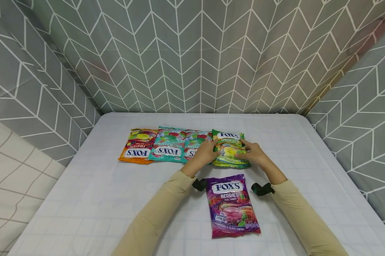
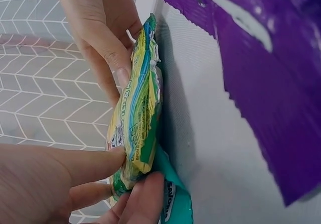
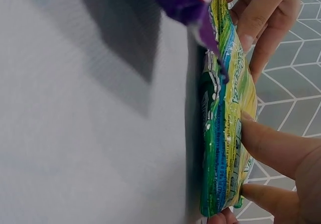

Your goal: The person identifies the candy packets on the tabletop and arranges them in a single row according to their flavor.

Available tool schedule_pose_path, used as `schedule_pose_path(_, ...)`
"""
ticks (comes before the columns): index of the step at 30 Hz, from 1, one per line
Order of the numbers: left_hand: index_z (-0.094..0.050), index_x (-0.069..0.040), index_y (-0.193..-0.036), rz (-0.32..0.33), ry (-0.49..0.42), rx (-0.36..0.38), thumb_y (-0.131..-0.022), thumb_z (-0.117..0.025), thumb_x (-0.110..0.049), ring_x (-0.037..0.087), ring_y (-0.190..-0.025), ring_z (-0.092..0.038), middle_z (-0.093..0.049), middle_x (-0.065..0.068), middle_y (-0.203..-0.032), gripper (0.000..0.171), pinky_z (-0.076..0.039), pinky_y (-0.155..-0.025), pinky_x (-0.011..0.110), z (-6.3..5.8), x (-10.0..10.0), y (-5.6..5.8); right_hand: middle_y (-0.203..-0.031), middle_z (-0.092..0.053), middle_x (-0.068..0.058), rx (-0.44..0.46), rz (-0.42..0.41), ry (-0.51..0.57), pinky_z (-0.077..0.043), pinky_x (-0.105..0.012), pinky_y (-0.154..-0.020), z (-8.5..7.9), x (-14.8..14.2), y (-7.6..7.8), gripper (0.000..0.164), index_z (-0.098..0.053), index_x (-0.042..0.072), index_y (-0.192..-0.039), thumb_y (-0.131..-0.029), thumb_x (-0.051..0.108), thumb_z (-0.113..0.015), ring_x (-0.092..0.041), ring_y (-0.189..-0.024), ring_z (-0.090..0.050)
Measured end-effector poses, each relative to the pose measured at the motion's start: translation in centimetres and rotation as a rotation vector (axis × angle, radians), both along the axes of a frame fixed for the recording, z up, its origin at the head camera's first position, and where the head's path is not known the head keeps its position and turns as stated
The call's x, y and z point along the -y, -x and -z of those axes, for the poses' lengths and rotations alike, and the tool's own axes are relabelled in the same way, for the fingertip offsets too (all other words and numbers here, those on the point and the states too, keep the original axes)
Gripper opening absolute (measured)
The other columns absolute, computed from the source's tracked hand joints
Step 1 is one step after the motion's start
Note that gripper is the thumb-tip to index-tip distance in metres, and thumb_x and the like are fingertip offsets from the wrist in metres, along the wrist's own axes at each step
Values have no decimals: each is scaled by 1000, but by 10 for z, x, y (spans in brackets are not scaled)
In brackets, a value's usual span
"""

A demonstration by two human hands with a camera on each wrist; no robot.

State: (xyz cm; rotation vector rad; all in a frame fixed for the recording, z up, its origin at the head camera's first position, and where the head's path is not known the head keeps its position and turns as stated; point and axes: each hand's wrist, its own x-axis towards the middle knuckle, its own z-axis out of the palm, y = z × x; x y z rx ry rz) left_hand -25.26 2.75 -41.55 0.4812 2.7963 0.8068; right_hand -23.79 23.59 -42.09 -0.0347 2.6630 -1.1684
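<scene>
A green and yellow Fox's candy bag (image 1: 229, 151), its lettering upright in the head view, is held at both sides by my two hands. My left hand (image 1: 205, 153) grips its left edge, with fingers above and below the edge in the left wrist view. On the opposite side, my right hand (image 1: 256, 153) grips the right edge, and its fingertips show beneath the bag in the right wrist view. A teal mint candy bag (image 1: 195, 140) lies just left of the green one, partly covered by my left hand.
Farther left lie another teal candy bag (image 1: 168, 145) and an orange fruit candy bag (image 1: 138, 145), in a row with overlapping edges. Nearer me, between my forearms, a purple berries candy bag (image 1: 232, 208) lies on the white table (image 1: 93, 199). Patterned grey curtains (image 1: 199, 57) surround the table.
</scene>
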Motion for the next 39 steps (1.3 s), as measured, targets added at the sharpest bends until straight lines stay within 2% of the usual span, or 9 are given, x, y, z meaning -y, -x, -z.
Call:
schedule_pose_path(5, -33, -7, -150, 2, 14, 16, -96, -62, -26, 32, -140, -29, -40, 17, -148, 64, -32, -108, 45, -2, 0, 0, -130, -33, -38, 1, 2, 0, -37, -57, -97, 1, 0, -1, 83, -20, -1, -152, -90, 26, -69, -45, -114, -39)
schedule_pose_path(14, -34, -3, -149, 19, -13, -1, -96, -63, -23, 32, -134, -38, -44, 18, -144, 64, -38, -104, 43, -2, 1, -1, -128, -34, -37, -26, 16, -1, -39, -58, -94, 4, -1, -1, 82, -22, -1, -151, -90, 25, -69, -48, -112, -42)
schedule_pose_path(23, -33, -3, -149, 13, -9, -12, -96, -63, -24, 34, -134, -38, -43, 20, -145, 65, -37, -105, 44, -1, 1, -2, -127, -34, -34, -3, 43, 13, -41, -53, -92, 5, 1, -1, 83, -20, 0, -152, -90, 26, -69, -42, -109, -42)
schedule_pose_path(28, -37, -5, -148, -3, -1, -42, -93, -66, -26, 32, -127, -47, -48, 18, -142, 65, -44, -98, 42, 0, 2, 1, -127, -34, -33, -7, 58, 42, -41, -51, -91, 4, 1, -1, 83, -20, -1, -152, -90, 25, -69, -40, -108, -41)
schedule_pose_path(30, -38, -3, -147, -8, -28, -47, -93, -67, -26, 28, -116, -55, -53, 17, -136, 65, -48, -90, 37, 0, 3, 2, -129, -34, -34, -6, 62, 58, -41, -52, -92, 2, 2, -3, 83, -20, -2, -152, -90, 25, -69, -42, -111, -41)
schedule_pose_path(32, -38, -1, -147, -20, -66, -37, -94, -65, -26, 23, -93, -61, -62, 17, -119, 65, -49, -75, 32, 1, 5, 2, -131, -32, -35, -1, 59, 68, -40, -54, -94, 0, 3, -6, 82, -21, -3, -151, -90, 24, -69, -44, -114, -40)
schedule_pose_path(35, -35, 2, -147, -51, -147, -11, -96, -62, -27, 14, -56, -46, -61, 10, -79, 65, -37, -51, 27, 3, 10, 0, -135, -30, -36, 12, 49, 68, -38, -56, -97, -5, 4, -12, 80, -22, -5, -150, -90, 22, -68, -47, -119, -38)
schedule_pose_path(37, -33, 3, -148, -71, -193, 2, -97, -60, -28, 11, -46, -35, -52, 5, -63, 66, -31, -44, 26, 4, 15, -2, -136, -29, -37, 19, 40, 59, -38, -57, -98, -7, 4, -16, 79, -22, -6, -149, -90, 21, -68, -48, -121, -38)
schedule_pose_path(39, -34, 3, -147, -85, -241, 3, -97, -60, -28, 10, -43, -37, -50, 2, -59, 64, -32, -42, 25, 4, 20, -7, -137, -29, -37, 29, 34, 53, -37, -59, -98, -9, 3, -22, 80, -22, -5, -149, -90, 21, -68, -50, -122, -37)
